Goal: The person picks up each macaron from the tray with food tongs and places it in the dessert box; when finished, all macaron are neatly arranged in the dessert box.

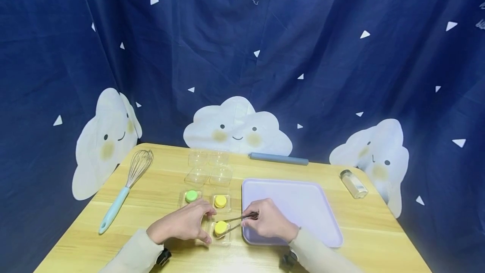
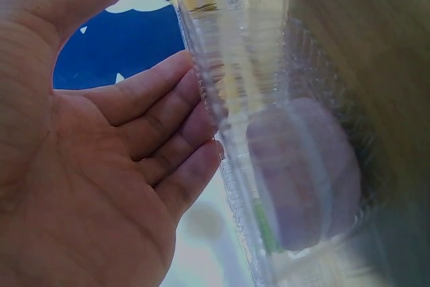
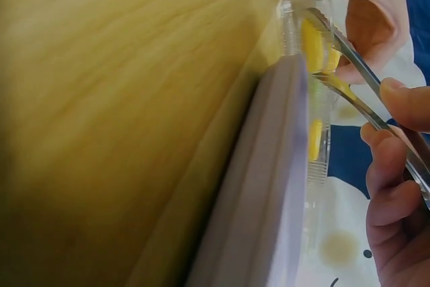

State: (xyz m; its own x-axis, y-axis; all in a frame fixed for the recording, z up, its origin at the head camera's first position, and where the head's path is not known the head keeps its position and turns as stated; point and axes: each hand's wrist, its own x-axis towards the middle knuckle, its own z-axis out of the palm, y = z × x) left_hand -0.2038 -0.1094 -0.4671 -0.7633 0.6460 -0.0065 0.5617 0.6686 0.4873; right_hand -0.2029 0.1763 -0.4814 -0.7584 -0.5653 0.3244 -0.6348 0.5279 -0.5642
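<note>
A clear plastic macaron box (image 1: 228, 206) lies open, with a green macaron (image 1: 191, 196) and a yellow macaron (image 1: 220, 201) in its far compartments. Another yellow macaron (image 1: 221, 228) sits at the near right compartment, between the spread tips of metal tongs (image 3: 359, 64). My right hand (image 1: 268, 219) grips these tongs between thumb and fingers. At the box's near left is my left hand (image 1: 185, 222), thumb and fingers apart, fingertips right at the box edge. A pale purple macaron (image 2: 306, 173) shows through the plastic in the left wrist view; the left hand hides it in the head view.
The box's clear lid (image 1: 209, 175) extends behind it. A lavender tray (image 1: 295, 205) stands right of the box, under my right hand. A whisk (image 1: 123, 193) lies at left, a blue-grey rod (image 1: 278, 159) at the back, and a dark-capped jar (image 1: 354, 184) at right.
</note>
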